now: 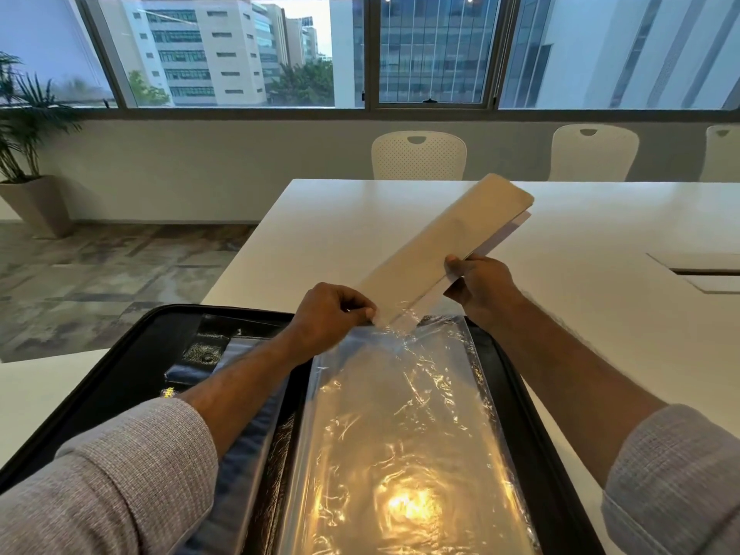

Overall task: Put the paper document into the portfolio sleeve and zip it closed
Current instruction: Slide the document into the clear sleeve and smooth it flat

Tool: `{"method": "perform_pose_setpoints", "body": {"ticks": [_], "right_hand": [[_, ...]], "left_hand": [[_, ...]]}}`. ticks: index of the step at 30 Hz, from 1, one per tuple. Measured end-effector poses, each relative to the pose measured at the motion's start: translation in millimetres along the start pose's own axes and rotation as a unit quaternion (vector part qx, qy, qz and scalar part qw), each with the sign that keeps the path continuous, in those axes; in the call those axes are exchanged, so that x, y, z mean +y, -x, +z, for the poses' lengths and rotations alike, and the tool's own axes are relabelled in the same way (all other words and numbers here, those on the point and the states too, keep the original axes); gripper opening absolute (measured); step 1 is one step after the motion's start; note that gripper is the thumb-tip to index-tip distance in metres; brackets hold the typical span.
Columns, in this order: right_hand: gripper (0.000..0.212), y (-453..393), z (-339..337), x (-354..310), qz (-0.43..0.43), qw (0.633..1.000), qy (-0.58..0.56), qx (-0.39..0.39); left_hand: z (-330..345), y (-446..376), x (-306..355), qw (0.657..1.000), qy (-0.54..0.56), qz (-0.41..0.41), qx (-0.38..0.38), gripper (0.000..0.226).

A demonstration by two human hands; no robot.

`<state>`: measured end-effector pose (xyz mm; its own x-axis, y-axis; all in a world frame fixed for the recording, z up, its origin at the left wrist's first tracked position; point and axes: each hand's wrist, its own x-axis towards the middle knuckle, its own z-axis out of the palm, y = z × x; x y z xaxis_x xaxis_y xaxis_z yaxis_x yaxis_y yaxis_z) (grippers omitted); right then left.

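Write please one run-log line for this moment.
stage: inserting | right hand: holds paper document | left hand: pinches sleeve mouth open | document: lower tip at mouth, rest outside | portfolio: open, unzipped

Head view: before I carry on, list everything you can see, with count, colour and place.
Paper document: one, cream, held tilted above the table, lower end at the sleeve mouth.
Plastic sleeve: one, clear and glossy, lying in the portfolio.
Portfolio: one, black, open flat on the near table edge.
Table: one, white, with a recessed hatch at right.
Chairs: three, white, behind the table.
Potted plant: one, green, far left on the floor.
Windows: along the far wall, buildings outside.
Left hand: pinching the sleeve's top edge.
Right hand: gripping the document.
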<state>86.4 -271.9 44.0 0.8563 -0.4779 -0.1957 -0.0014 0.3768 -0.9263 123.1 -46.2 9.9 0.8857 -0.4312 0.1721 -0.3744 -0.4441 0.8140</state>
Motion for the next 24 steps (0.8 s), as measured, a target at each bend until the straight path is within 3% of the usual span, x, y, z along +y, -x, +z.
{"method": "perform_pose_setpoints", "body": {"ticks": [3, 16, 24], "right_hand": [[0.020, 4.1, -3.5, -5.3, 0.007, 1.000, 0.009, -0.007], [0.019, 12.2, -20.5, -12.0, 0.012, 0.973, 0.225, -0.045], [0.011, 14.5, -16.2, -13.0, 0.018, 0.964, 0.256, -0.069]], "left_hand": [[0.6, -1.1, 1.8, 1.000, -0.010, 0.001, 0.013, 0.005], [7.8, -3.3, 5.9, 0.996, -0.076, 0.002, 0.039, 0.005], [10.6, -3.3, 8.2, 0.996, -0.075, -0.007, 0.038, 0.004]]}}
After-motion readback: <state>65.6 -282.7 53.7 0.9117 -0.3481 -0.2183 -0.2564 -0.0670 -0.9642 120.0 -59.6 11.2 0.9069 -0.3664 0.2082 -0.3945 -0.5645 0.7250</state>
